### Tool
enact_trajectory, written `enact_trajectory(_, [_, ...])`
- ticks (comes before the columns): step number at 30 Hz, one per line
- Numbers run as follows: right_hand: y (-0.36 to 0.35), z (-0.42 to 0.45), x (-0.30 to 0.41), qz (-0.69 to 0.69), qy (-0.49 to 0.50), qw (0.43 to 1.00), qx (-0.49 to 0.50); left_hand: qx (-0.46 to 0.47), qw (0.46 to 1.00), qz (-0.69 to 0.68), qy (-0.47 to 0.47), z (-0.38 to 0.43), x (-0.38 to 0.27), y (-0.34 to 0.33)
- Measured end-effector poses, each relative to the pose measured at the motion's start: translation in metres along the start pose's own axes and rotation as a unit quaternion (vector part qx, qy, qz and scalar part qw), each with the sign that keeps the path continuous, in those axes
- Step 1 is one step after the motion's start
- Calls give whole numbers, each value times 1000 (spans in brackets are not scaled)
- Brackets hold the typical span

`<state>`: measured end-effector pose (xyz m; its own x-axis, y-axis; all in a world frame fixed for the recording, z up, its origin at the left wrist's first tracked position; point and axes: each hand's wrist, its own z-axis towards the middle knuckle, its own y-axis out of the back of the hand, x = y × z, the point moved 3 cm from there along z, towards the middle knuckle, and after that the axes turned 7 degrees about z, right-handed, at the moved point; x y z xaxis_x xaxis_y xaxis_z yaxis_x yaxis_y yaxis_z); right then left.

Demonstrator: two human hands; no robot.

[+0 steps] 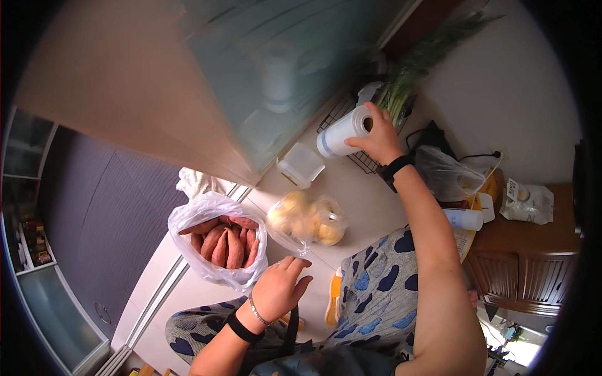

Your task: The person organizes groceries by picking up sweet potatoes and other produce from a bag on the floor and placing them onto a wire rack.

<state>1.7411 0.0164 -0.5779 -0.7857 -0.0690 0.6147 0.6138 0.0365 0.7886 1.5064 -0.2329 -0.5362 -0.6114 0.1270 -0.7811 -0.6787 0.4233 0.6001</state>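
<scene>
My right hand point(378, 136) grips one end of a roll of clear plastic bags point(342, 133), thumb and fingers around its end. The roll is tilted above a black wire rack point(364, 162). My left hand point(281, 287) holds nothing, its fingers apart, just below a knotted clear bag of yellowish round produce point(305, 218). Left of that bag, an open white plastic bag point(181, 235) holds several sweet potatoes point(225, 244) on the floor. A translucent plastic container point(302, 164) lies between the roll and the yellowish produce.
Long leafy green stalks point(404, 89) lean by the wall beyond the rack. A glass-panelled door point(221, 94) rises at upper left, a white cloth point(195, 182) near its base. On the right, a wooden cabinet point(531, 239) bears packages and a white cylinder point(463, 219). Sliding-door tracks point(164, 282) cross the floor.
</scene>
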Motion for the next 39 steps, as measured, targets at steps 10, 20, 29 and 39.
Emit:
enact_trajectory(10, [-6, -4, 28, -31, 55, 998, -7, -38, 999, 32, -3, -10, 7, -1])
enact_trajectory(20, [8, -21, 47, -9, 83, 996, 17, -163, 979, -31, 115, 27, 54, -8])
enact_trajectory(29, [3, -38, 29, -80, 125, 989, 10, -168, 915, -267, 253, 146, 155, -84])
enact_trajectory(39, [-11, -40, 11, -73, 148, 986, 31, -147, 849, -478, 171, 181, 171, -141])
